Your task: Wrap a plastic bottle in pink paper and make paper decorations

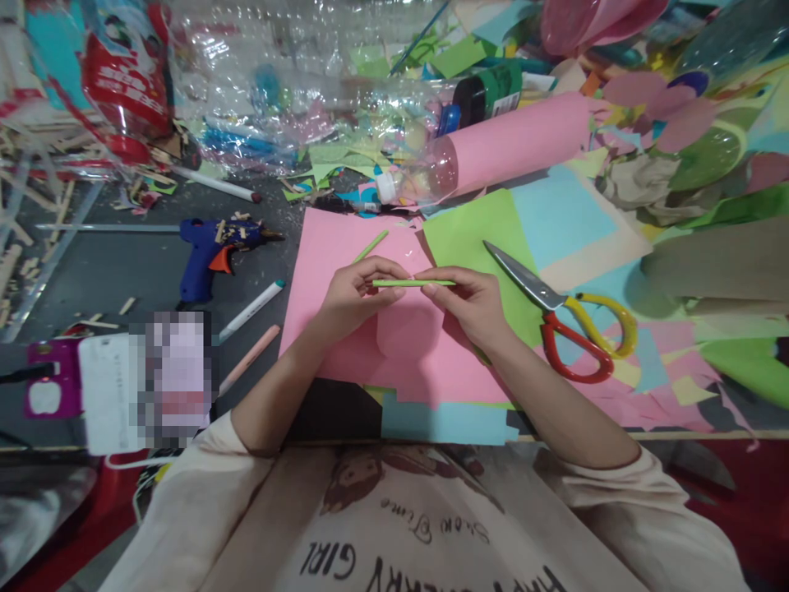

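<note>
My left hand and my right hand both pinch a thin green rolled paper stick, held level between them above a pink paper sheet. The fingers of each hand are closed round an end of the stick. A second thin green stick lies on the pink sheet just beyond my left hand. A green paper sheet lies under and beyond my right hand.
Scissors with red and yellow handles lie right of my right hand. A blue glue gun, two pens and a phone on a stand sit to the left. A pink paper roll, plastic bottles and paper scraps crowd the back.
</note>
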Demonstrator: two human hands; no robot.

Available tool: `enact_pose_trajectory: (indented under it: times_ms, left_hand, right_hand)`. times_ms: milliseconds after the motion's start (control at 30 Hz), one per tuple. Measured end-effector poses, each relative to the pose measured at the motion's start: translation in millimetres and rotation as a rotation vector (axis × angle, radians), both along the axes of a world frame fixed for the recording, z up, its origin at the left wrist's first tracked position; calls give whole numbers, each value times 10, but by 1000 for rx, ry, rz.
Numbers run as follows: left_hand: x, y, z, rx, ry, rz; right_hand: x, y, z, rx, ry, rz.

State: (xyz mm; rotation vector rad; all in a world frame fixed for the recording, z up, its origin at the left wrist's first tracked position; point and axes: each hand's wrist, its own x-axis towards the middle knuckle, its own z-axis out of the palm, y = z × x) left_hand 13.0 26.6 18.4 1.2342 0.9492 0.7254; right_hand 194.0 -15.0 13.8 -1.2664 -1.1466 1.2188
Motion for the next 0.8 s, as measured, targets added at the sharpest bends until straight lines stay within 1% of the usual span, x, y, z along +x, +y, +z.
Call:
enact_pose_trajectory:
  times_ms: [267,433,800]
  left_hand:
    - [-16,3,-38,46,43,6]
    - [-17,-1,-39,22,29,8]
    - [-3,-10,-25,-9,2,45]
  right_hand:
    - [-15,4,4,-40,14,6]
    - [-11,12,10,-40,22,10]
    - [-8,-2,-4,-33,-45,-3]
